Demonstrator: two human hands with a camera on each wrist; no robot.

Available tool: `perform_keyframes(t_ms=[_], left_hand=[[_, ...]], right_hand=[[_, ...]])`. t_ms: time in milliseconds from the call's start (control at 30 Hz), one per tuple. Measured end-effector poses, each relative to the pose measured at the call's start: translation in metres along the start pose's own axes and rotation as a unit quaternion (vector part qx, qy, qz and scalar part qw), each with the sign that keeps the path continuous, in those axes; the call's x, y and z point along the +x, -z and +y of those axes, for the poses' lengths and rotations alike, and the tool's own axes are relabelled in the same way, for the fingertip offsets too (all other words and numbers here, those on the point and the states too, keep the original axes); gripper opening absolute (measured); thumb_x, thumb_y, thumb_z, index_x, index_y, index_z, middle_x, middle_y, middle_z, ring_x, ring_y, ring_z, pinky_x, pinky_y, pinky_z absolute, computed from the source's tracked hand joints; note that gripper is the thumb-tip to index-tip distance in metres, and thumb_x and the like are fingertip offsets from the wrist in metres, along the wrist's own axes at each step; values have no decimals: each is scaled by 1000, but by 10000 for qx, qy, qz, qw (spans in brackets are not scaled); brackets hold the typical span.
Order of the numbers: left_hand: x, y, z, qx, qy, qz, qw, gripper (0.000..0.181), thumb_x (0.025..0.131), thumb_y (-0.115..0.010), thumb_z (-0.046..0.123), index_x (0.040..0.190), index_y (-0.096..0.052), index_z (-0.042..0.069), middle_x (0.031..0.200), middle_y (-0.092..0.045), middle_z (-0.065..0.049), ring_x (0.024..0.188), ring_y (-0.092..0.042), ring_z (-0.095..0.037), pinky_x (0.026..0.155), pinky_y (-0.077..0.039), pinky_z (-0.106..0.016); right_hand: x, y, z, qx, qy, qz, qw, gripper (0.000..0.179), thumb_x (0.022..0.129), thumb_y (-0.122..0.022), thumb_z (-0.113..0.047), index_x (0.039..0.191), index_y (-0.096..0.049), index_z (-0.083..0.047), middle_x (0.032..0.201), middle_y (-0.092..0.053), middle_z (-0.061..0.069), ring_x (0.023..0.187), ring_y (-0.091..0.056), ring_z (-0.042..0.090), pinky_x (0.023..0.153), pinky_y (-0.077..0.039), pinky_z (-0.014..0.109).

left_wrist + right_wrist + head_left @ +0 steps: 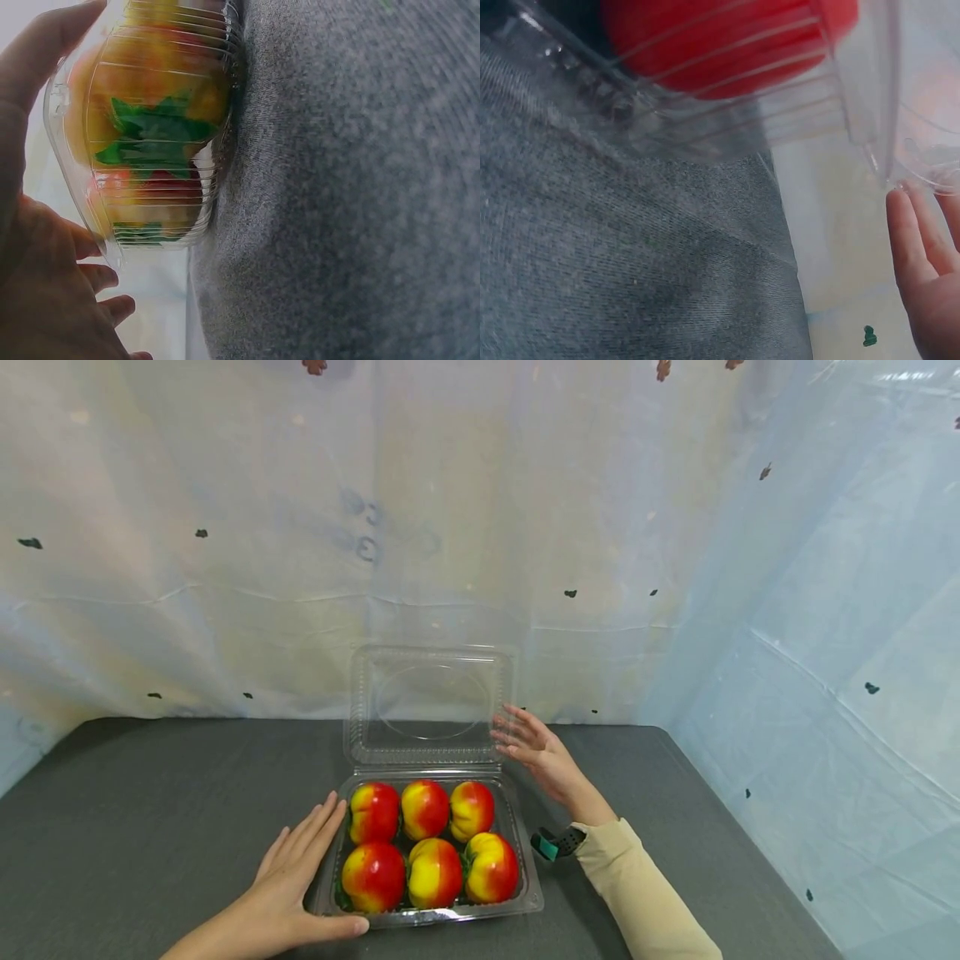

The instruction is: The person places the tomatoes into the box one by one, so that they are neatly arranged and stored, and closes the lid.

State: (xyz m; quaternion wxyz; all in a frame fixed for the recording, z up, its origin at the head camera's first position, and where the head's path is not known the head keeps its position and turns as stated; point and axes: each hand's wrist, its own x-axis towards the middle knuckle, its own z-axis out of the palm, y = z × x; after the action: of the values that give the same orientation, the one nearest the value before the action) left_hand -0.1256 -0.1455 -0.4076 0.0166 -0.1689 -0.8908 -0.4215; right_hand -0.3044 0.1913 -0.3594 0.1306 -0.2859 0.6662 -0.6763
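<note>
A clear plastic clamshell box (529,897) holds several red-and-yellow, tomato-like fruits (435,872) in two rows. Its transparent lid (431,702) stands raised at the back, hinged to the box. My left hand (288,877) lies along the box's left side, fingers straight and spread, thumb at the front left corner. In the left wrist view, a green star-shaped leaf (154,135) shows on a fruit through the ribbed wall. My right hand (543,760) is at the lid's right edge, with its fairly straight fingertips (901,214) right at the clear plastic.
The box sits on a dark grey cloth-covered table (187,810). Behind it hangs a pale plastic sheet (465,527) with small dark leaf marks, and another bluish sheet (840,610) runs along the right side. A dark band (558,843) circles the right wrist.
</note>
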Motion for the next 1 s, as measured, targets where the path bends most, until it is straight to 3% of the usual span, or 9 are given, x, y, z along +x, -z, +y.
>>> perform_keyframes(t_ms=[167, 300, 733, 1000], left_hand=[[2, 2, 1, -16, 143, -83, 9999, 115, 69, -81, 48, 156, -10, 25, 161, -4, -15, 142, -4, -50, 100, 2, -76], [3, 3, 0, -32, 249, -165, 9995, 115, 68, -81, 49, 156, -10, 25, 161, -3, -15, 143, -2, -49, 101, 3, -75], [9, 7, 1, 167, 255, -126, 9995, 116, 68, -81, 50, 156, -10, 21, 160, -6, -18, 142, -5, -49, 101, 1, -75], [11, 9, 0, 241, 251, -186, 9992, 116, 69, -81, 47, 156, -11, 16, 160, -6, -20, 141, -7, -50, 100, 0, -74]], right_hand=[[-1, 0, -4, 64, 67, 67, 9999, 63, 94, -47, 8, 151, -22, -3, 152, -29, 26, 138, -32, 45, 104, -43, 31], [-2, -2, -7, 46, 12, 179, 9998, 60, 95, -46, 6, 151, -25, -3, 152, -32, 24, 138, -34, 42, 108, -39, 39], [-3, -7, -17, -26, -19, 428, 9991, 55, 94, -38, 2, 148, -27, 0, 150, -35, 24, 138, -35, 40, 113, -28, 53], [-4, -7, -18, 178, -100, 452, 9988, 46, 97, -33, -3, 143, -36, -8, 149, -36, 24, 139, -33, 38, 114, -25, 54]])
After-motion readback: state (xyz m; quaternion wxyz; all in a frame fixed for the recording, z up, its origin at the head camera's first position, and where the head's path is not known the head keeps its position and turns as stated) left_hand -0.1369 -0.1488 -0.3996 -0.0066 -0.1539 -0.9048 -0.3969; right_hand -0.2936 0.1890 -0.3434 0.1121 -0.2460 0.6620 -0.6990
